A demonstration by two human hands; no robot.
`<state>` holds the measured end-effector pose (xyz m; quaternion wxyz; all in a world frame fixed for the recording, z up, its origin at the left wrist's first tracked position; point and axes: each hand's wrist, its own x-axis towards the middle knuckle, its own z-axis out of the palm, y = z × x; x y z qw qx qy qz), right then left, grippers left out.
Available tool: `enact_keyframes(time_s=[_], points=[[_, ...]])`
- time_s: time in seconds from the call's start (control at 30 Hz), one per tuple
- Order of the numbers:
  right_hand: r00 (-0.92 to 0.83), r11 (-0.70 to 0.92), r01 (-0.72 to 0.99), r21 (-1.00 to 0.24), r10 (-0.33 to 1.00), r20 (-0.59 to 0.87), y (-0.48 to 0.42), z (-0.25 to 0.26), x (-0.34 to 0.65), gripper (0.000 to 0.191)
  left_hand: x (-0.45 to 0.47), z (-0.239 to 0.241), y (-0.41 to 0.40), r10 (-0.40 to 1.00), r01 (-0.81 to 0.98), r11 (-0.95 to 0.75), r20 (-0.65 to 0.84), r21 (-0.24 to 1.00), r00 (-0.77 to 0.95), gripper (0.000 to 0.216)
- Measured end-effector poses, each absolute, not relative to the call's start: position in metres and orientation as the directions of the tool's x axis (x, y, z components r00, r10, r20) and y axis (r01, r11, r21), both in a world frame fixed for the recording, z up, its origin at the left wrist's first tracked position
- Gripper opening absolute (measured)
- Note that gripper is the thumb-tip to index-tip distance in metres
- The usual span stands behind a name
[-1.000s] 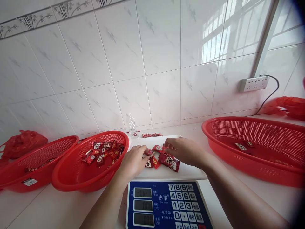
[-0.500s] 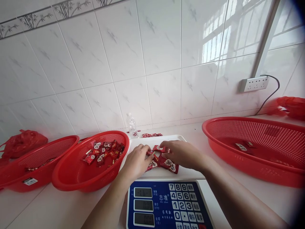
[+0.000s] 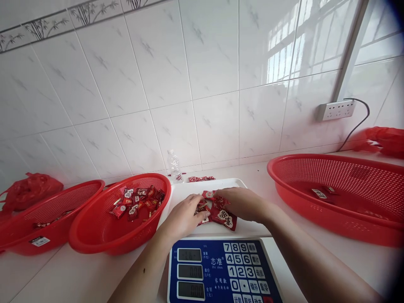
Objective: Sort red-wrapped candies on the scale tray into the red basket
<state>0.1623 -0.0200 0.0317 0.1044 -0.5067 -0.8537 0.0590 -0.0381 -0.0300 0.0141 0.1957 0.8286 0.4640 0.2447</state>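
Note:
A small heap of red wrapped candies [image 3: 217, 210] lies on the white tray [image 3: 195, 188] of a blue-faced weighing scale [image 3: 221, 271]. My left hand [image 3: 183, 216] presses against the heap from the left, fingers curled onto the wrappers. My right hand [image 3: 241, 203] cups the heap from the right, fingers bent over the candies. The two hands nearly meet over the pile. A larger red packet with white characters [image 3: 225, 219] sticks out below my right hand.
A red basket [image 3: 94, 227] with several candies stands left of the scale, another red basket [image 3: 47, 210] further left, a wide one [image 3: 341, 189] at the right. A water bottle [image 3: 174, 166], loose candies [image 3: 202, 179], red bags [image 3: 28, 189] and a wall socket [image 3: 336, 110] sit behind.
Both hands have drawn closer together, pushing the scattered candies on the scale tray into a tighter heap between them.

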Motion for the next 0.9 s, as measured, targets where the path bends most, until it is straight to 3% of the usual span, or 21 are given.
enact_keyframes(time_s=[0.23, 0.57, 0.73, 0.9], points=[[-0.466, 0.484, 0.851, -0.205, 0.875, 0.134, -0.019, 0.034, 0.165, 0.028, -0.04, 0.012, -0.029, 0.868, 0.695, -0.495, 0.253, 0.522, 0.427, 0.037], [-0.478, 0.52, 0.781, -0.344, 0.854, 0.206, -0.035, 0.05, 0.157, 0.033, -0.039, 0.016, -0.031, 0.885, 0.798, -0.46, 0.272, 0.389, 0.377, 0.022], [-0.483, 0.544, 0.776, -0.32, 0.838, 0.253, -0.031, 0.043, 0.156, 0.032, -0.042, 0.017, -0.028, 0.903, 0.838, -0.419, 0.262, 0.35, 0.342, 0.02], [-0.606, 0.658, 0.693, -0.294, 0.753, 0.257, -0.027, 0.029, 0.143, 0.03, -0.041, 0.02, -0.029, 0.924, 0.871, -0.377, 0.195, 0.315, 0.329, 0.023]])
